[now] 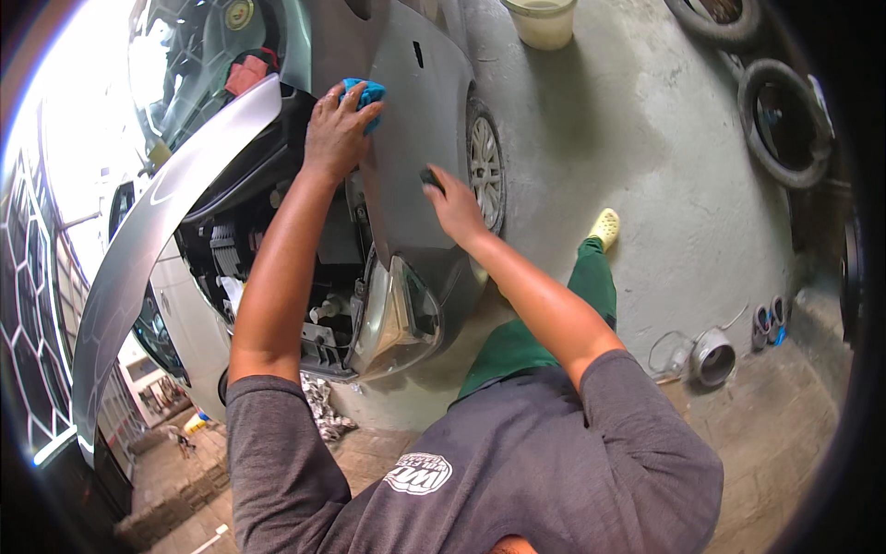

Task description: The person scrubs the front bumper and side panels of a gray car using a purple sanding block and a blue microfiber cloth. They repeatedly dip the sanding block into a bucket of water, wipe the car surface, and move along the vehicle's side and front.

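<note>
My left hand (334, 138) reaches up to the top edge of a grey car fender (397, 138), its fingers curled over a blue cloth (371, 94). Lower on the same panel, my right hand (456, 208) grips a small dark block-like object (429, 176) close to the fender's side, whose exact kind I cannot make out. To its right is the front wheel (486, 162), with a silver cover. The headlight (415, 309) sits below my hands, its lens clear. Left of the fender, the engine bay (235, 245) is exposed.
The raised silver hood (152, 208) arches along the left. A red cloth (247, 72) lies by the windshield. A whitish bucket (543, 26) stands on the floor at the top. Old tyres (792, 171) lean at the right, above a round metal container (713, 360) and slippers (762, 323).
</note>
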`<state>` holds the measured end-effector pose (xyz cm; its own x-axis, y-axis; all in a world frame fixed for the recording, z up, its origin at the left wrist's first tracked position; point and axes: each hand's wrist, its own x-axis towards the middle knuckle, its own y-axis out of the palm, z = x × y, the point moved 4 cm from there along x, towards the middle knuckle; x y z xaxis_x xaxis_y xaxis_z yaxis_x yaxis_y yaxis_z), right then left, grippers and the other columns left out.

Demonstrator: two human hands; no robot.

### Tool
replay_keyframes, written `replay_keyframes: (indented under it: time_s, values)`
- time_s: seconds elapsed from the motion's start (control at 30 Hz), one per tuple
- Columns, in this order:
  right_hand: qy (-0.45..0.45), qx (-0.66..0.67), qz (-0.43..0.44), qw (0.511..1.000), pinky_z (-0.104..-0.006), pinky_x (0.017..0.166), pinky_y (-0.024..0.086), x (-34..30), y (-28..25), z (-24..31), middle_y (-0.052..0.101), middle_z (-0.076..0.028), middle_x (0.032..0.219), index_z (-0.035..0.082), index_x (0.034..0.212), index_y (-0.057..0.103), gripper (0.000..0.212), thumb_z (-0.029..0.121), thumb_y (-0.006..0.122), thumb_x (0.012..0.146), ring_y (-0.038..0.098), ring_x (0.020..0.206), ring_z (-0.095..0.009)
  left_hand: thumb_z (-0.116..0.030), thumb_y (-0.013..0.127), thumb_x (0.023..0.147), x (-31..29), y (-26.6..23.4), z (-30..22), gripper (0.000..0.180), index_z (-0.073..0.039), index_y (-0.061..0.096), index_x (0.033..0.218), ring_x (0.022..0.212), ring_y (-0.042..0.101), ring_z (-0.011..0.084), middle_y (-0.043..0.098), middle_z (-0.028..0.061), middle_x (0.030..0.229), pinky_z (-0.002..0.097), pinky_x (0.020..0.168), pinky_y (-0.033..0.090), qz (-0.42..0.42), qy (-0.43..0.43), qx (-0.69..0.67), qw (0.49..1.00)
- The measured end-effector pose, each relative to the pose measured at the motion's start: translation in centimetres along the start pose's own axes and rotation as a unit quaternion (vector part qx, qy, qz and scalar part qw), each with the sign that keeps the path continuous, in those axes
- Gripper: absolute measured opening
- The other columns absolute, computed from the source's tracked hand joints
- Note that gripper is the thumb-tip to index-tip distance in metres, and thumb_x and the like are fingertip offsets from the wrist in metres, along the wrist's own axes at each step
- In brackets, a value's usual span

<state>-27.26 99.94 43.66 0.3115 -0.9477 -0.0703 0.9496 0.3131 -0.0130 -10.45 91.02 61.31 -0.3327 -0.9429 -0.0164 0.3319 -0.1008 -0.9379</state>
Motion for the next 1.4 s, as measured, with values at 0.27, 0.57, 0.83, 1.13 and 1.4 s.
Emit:
replay_keyframes:
  time_s: [0.27, 0.57, 0.83, 1.13, 1.4]
  values:
    - [-0.128, -0.036, -0.209, 0.969, -0.0445, 0.115, 0.046, 4.3, 5.6, -3.1, 0.056, -0.026, 0.149, 0.007, 0.142, 0.061, 0.042, 0.006, 0.063, 0.100, 0.054, 0.138, -0.042, -0.035, 0.088, 0.077, 0.1, 3.8, 0.4, 0.042, -0.014, 0.072, 0.110, 0.137, 0.052, 0.0388, 0.060, 0.0143, 0.130, 0.0603, 0.121, 0.037, -0.099, 0.118, -0.076, 0.985]
    - [-0.136, -0.039, -0.131, 0.981, -0.0492, 0.118, 0.043, 1.4, 8.2, -3.3, 0.050, -0.021, 0.157, 0.010, 0.146, 0.058, 0.043, 0.007, 0.058, 0.103, 0.051, 0.142, -0.041, -0.021, 0.084, 0.079, 1.1, 4.3, 2.2, 0.027, -0.014, 0.072, 0.103, 0.107, 0.069, 0.0378, 0.068, 0.0121, 0.112, 0.0478, 0.093, 0.057, -0.149, 0.047, -0.122, 0.980]
    - [-0.192, -0.032, -0.203, 0.960, -0.0443, 0.119, 0.042, 9.8, 7.9, -1.6, 0.050, -0.018, 0.158, 0.012, 0.144, 0.060, 0.042, 0.005, 0.056, 0.103, 0.051, 0.143, -0.038, -0.017, 0.079, 0.083, 6.5, 2.6, 2.9, 0.036, -0.013, 0.068, 0.117, 0.115, 0.063, 0.0362, 0.062, 0.0134, 0.123, 0.0460, 0.096, 0.054, -0.228, -0.012, -0.195, 0.954]
    - [-0.164, -0.041, -0.178, 0.969, -0.0466, 0.119, 0.041, 5.8, 7.5, -3.6, 0.050, -0.019, 0.157, 0.008, 0.146, 0.056, 0.049, -0.003, 0.060, 0.098, 0.050, 0.143, -0.038, -0.045, 0.084, 0.078, 4.1, 3.6, 2.9, 0.059, -0.017, 0.067, 0.127, 0.122, 0.061, 0.0371, 0.061, 0.0128, 0.130, 0.0495, 0.112, 0.046, -0.113, 0.131, -0.046, 0.984]
    - [-0.153, -0.019, -0.147, 0.977, -0.0473, 0.123, 0.037, -3.7, 9.5, -2.9, 0.048, -0.021, 0.159, 0.009, 0.151, 0.053, 0.057, -0.007, 0.059, 0.097, 0.044, 0.149, -0.040, -0.035, 0.078, 0.083, 4.6, 5.0, 1.8, 0.043, -0.021, 0.069, 0.122, 0.116, 0.066, 0.0331, 0.065, 0.0089, 0.125, 0.0453, 0.100, 0.053, -0.117, 0.059, -0.034, 0.991]
